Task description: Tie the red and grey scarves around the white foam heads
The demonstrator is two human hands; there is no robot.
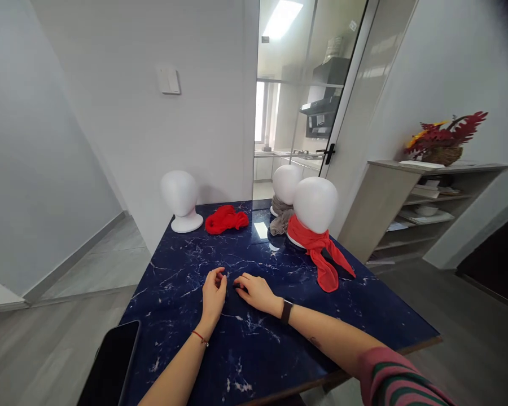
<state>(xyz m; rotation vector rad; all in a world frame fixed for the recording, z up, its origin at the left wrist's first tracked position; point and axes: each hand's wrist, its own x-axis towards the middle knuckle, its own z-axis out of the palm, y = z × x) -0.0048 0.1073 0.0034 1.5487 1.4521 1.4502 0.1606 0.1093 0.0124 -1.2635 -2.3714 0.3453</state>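
Observation:
My left hand [214,293] rests on the dark blue marbled tabletop, fingers loosely curved, nothing held. Beside it my right hand [254,292] lies palm down, thumb apart from the fingers and empty; the two hands do not touch. Beyond them a crumpled red scarf [225,220] lies next to a bare white mannequin head [179,194] at the back left. At the back right stands a second white mannequin head [315,204] with a red scarf [317,242] tied round its neck, its ends hanging onto the table. Behind it a third mannequin head [286,183] wears a grey scarf [281,217].
The blue marbled table [186,361] stands against a grey wall. At its left front edge is a black phone-like device [110,363]. To the right stands a shelf unit [436,208] topped by a flower basket [442,152]. A glass door [300,101] is behind.

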